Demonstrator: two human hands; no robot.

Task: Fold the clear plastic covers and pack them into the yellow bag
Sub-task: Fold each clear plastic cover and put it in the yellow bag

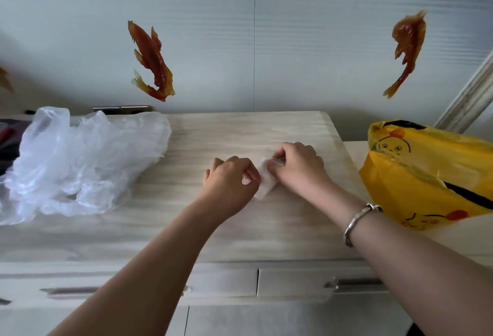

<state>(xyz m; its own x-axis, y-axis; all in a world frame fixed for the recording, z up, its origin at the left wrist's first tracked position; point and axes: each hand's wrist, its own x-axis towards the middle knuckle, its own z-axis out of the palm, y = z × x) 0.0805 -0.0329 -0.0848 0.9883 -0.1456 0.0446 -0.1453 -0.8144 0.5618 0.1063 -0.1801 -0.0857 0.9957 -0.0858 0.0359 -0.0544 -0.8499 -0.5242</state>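
L hand (229, 181) & R hand (298, 166) pinch small folded cover (264, 185); yellow bag (426, 175) (contents hidden) at right.

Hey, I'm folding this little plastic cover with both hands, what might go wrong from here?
1. The small folded clear plastic cover is pinched only by the fingertips of the left hand and right hand; thin film may spring open once released.
2. The yellow plastic bag lies slumped at the pale wooden tabletop's right edge; pushing the cover in could nudge it off.
3. The loose pile of crumpled clear plastic covers may slide or get snagged.
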